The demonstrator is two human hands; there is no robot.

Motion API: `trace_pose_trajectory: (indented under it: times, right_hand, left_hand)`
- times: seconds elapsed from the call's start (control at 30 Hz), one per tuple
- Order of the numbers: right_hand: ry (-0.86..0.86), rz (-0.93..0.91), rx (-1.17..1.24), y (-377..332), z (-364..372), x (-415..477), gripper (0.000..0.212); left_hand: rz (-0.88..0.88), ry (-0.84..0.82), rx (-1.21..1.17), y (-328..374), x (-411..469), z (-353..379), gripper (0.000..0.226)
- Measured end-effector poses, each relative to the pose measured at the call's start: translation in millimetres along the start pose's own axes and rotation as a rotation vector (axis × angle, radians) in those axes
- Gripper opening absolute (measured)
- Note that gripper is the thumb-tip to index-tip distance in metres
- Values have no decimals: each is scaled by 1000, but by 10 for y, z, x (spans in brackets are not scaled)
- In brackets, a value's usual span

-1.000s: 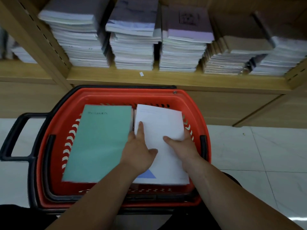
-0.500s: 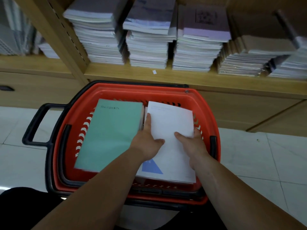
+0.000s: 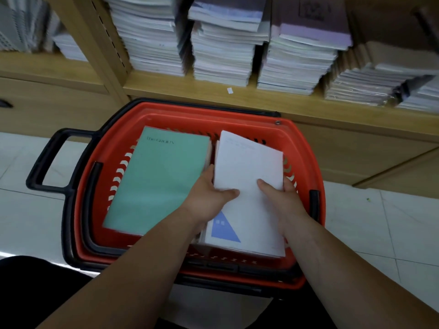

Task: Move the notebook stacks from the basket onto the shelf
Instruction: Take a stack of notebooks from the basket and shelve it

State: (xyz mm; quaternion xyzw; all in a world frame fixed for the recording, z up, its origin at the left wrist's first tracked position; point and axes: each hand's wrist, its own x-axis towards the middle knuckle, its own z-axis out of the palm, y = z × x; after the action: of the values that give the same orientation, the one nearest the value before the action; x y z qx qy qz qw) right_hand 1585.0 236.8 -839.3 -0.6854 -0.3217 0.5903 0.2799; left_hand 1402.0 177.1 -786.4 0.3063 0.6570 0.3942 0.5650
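Observation:
A red basket point(image 3: 306, 148) with black handles stands on the floor below a wooden shelf point(image 3: 194, 90). Inside it lie two notebook stacks side by side: a green-covered stack point(image 3: 159, 176) on the left and a white-covered stack point(image 3: 249, 167) with a blue triangle on the right. My left hand point(image 3: 209, 198) grips the white stack's left edge, thumb on top and fingers tucked between the two stacks. My right hand point(image 3: 280, 195) grips its right edge, thumb on the cover.
The shelf carries several tall piles of notebooks point(image 3: 223, 43) along its length, with a slanted wooden upright point(image 3: 99, 43) at the left. A black pull handle point(image 3: 47, 162) sticks out left of the basket. White floor tiles point(image 3: 380, 222) surround it.
My left fingers have slid off the white cover and down between the stacks; both hands now clamp the white stack's sides. The camera has shifted, so the basket sits further right in view.

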Motion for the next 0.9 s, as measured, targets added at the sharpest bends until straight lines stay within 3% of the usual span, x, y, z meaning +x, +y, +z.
trace_pose_trajectory:
  times: [0.07,0.4,0.63,0.9]
  right_hand:
    - [-8,21,27,20,13,17,97]
    - [1,83,22,-51,56,-23,122]
    - [-90,152,82,5,6,11,115]
    - [-177,182,94,-142,55,-94,105]
  left_hand:
    - [22,-40,-38,-20,-7,26,47]
    - [-12,-24,83,-42,52,52,71]
    - [9,-176,-128,-12,-7,-9,88]
    - [38,-151,-225,22,-99,-17,88]
